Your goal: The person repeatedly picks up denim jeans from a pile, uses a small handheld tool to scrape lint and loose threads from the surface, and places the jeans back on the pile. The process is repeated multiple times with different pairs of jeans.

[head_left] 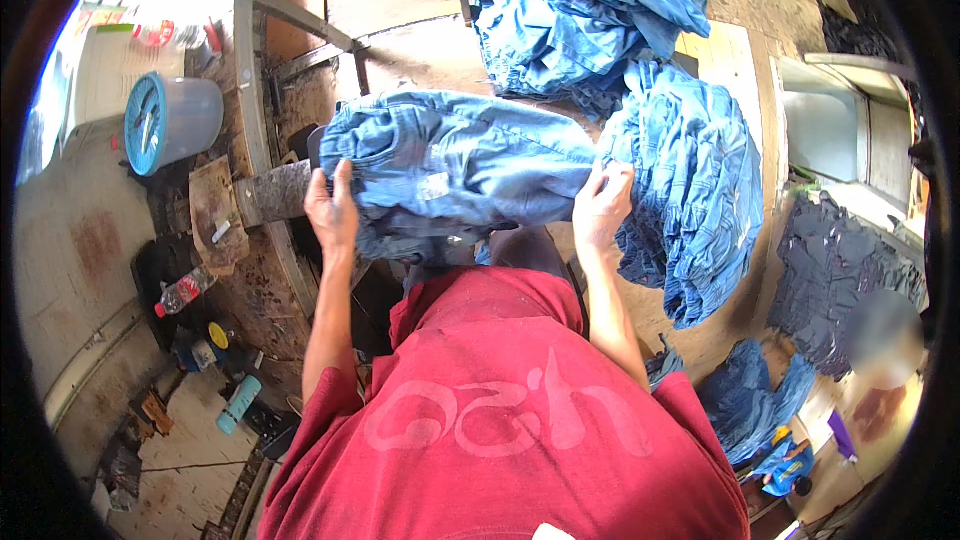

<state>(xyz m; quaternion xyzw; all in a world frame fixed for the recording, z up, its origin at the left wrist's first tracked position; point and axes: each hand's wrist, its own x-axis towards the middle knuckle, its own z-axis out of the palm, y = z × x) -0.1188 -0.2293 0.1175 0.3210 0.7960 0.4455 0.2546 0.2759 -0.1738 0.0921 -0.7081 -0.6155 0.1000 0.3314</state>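
Observation:
A pair of light-blue denim trousers [470, 162] is stretched sideways in front of me, over my lap. My left hand [333, 212] grips its left end near a pocket, thumb on top. The right hand [603, 204] pinches the cloth at the other end, fingers closed. Just beyond my right hand lies a heap of crumpled blue denim garments [690, 190]. Behind it is a taller pile of the same denim [585, 10]. The undersides of the held trousers are hidden.
A wooden bench [270, 285] with a plastic bottle [185, 292] stands on the left. Behind it sits a clear bucket with a blue lid [170, 123]. To the right are dark garments [835, 265], more denim [750, 400] and another person [885, 340].

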